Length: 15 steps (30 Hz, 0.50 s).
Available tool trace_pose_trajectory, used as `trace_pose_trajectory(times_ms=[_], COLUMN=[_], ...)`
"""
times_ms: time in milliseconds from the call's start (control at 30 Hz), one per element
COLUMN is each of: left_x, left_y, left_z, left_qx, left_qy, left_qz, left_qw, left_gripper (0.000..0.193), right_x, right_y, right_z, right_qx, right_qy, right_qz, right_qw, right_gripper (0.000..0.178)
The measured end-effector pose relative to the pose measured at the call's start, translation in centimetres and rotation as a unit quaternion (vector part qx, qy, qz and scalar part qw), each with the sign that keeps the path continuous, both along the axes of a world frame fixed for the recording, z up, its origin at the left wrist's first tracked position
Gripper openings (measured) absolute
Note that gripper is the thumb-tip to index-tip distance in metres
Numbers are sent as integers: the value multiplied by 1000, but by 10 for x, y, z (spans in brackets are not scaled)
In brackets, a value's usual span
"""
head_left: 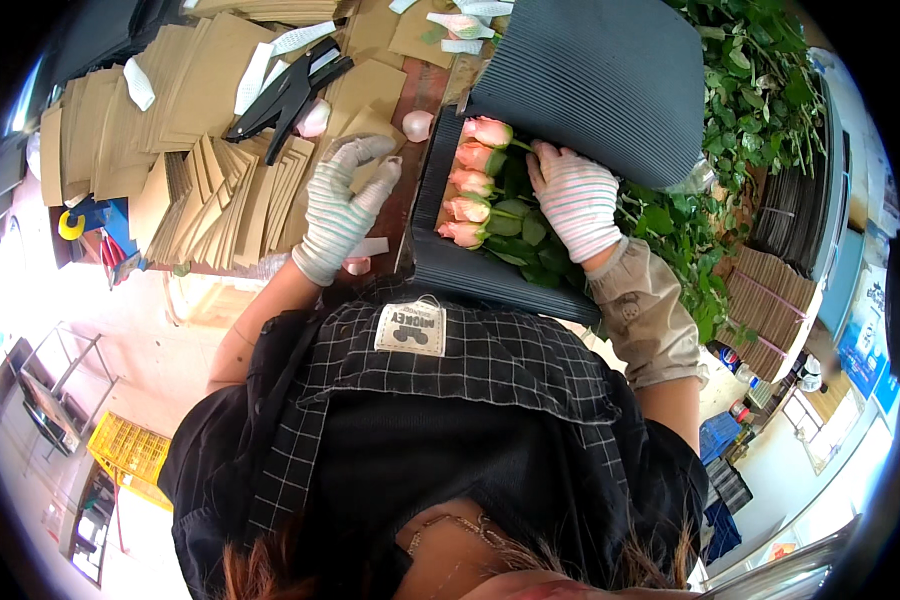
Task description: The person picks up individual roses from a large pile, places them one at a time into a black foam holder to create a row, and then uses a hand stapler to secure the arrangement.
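1. Resting the right hand [575, 195], fingers bent, beside rose stems [521, 145]; cannot tell whether gripping.
2. Holding nothing visible in the left hand [342, 212], loosely curled, left of centre.
3. Find pink roses [472, 181] at the frame's upper centre: probably light, easily bruised; lift by stems.

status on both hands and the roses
Left hand open. Right hand at topmost rose's stem. Five pink roses in a row. Black stapler lies clear, leftward.
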<state>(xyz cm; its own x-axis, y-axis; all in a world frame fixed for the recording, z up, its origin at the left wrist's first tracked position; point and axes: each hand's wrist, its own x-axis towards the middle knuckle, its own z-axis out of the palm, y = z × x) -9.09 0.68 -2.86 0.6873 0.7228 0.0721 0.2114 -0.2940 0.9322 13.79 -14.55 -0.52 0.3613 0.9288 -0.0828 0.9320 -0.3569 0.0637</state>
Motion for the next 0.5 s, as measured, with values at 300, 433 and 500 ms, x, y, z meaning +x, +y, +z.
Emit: trace_pose_trajectory(times_ms=[300, 433, 500], left_x=[-1, 2, 4], left_y=[3, 3, 3], left_z=[-2, 3, 3], left_qx=[31, 13, 28], left_qy=[5, 16, 8], left_qz=[-5, -9, -12], left_qw=[999, 1000, 999], left_gripper=[23, 23, 22], right_x=[2, 6, 7], right_y=[-2, -12, -14], right_z=[-3, -9, -11], right_qx=[-10, 7, 31], right_qy=[12, 9, 7], right_qz=[-18, -20, -8], right_qw=[1000, 1000, 999], right_gripper=[18, 18, 18])
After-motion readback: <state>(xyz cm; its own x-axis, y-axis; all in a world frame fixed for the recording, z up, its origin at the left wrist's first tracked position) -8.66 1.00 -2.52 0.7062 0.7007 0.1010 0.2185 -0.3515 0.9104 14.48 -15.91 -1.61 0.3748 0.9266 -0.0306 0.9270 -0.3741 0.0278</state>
